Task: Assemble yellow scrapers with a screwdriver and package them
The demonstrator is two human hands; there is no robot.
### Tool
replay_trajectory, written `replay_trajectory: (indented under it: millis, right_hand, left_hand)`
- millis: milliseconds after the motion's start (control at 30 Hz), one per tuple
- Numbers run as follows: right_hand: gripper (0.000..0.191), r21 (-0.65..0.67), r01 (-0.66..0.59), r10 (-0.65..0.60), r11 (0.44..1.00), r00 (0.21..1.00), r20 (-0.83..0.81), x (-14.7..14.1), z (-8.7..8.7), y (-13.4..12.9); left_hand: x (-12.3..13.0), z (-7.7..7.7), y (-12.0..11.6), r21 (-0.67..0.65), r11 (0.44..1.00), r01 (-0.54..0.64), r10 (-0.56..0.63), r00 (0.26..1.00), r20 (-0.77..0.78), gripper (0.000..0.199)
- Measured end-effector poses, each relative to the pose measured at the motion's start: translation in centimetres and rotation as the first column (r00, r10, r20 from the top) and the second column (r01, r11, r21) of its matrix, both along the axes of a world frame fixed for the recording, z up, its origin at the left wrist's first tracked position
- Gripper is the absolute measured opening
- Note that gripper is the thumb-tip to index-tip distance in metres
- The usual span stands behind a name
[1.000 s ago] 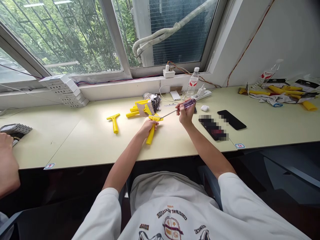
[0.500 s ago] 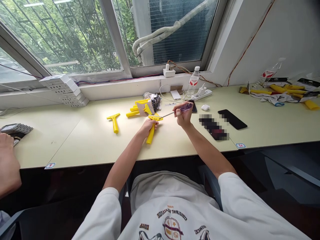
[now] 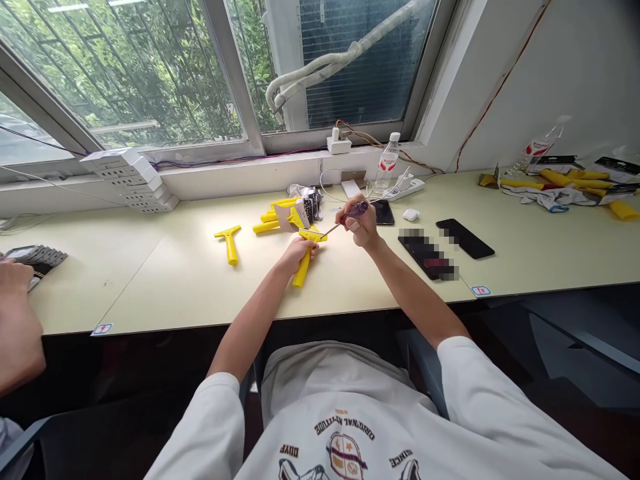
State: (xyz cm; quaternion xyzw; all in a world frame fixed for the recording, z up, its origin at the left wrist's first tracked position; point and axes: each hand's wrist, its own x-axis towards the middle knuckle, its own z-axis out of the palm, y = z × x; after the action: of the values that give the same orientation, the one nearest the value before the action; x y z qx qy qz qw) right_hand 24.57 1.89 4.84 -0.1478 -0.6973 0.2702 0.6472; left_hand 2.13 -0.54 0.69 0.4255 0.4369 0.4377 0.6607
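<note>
My left hand (image 3: 300,253) is closed round the handle of a yellow scraper (image 3: 301,270), whose wide head points away from me. In my right hand (image 3: 361,230) is a screwdriver with a purple handle (image 3: 357,211); its thin shaft slants down to the left and its tip meets the scraper's head. Just behind the held scraper lie several yellow scrapers (image 3: 266,227) with a metal blade and stacked packs (image 3: 314,203). A separate yellow scraper (image 3: 231,247) rests on the table to the left.
Phones (image 3: 465,239), a white earbud case (image 3: 411,215), a water bottle (image 3: 387,163) and a power strip (image 3: 407,187) stand or lie to the right. Farther right are more yellow tools (image 3: 575,179). Another person's arm (image 3: 17,320) reaches in at the left, near stacked packs (image 3: 43,257).
My right hand and the screwdriver handle have moved left and slightly down, and the shaft now slopes more steeply. My left hand has barely moved.
</note>
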Motion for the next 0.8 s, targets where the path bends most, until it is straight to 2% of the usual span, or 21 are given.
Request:
replay_trajectory:
  millis: [67,200,267,433,633,800]
  right_hand:
    - [0.049,-0.005,0.04,-0.039,0.999,0.998,0.045,-0.4,0.9,-0.1]
    - [0.05,0.013,0.275,-0.275,0.961,0.96,0.059,-0.1,2.3,-0.5]
    - [0.049,0.024,0.347,-0.348,0.938,0.936,0.049,0.3,2.6,-0.6]
    - [0.063,0.013,0.328,-0.328,0.945,0.945,0.008,0.6,3.0,-0.8]
    - [0.045,0.057,0.244,-0.25,0.968,0.949,0.191,1.1,5.1,-1.3]
    - [0.036,0.171,0.311,-0.347,0.935,0.901,0.259,1.4,6.6,-1.3]
  left_hand:
    - [0.0,0.2,-0.1,-0.007,1.0,-0.002,0.002,1.0,0.011,0.025]
    - [-0.2,0.3,-0.1,-0.024,1.0,-0.019,0.02,0.999,0.032,0.029]
    - [-0.2,0.3,-0.1,-0.026,1.0,-0.014,0.015,0.999,0.037,0.029]
    - [-0.3,0.0,0.2,-0.026,1.0,-0.006,0.007,0.999,0.033,0.029]
    - [-0.4,0.0,0.2,-0.031,0.999,-0.011,0.012,0.999,0.03,0.031]
    - [-0.3,0.2,-0.1,-0.017,0.999,-0.034,0.034,0.999,0.021,0.031]
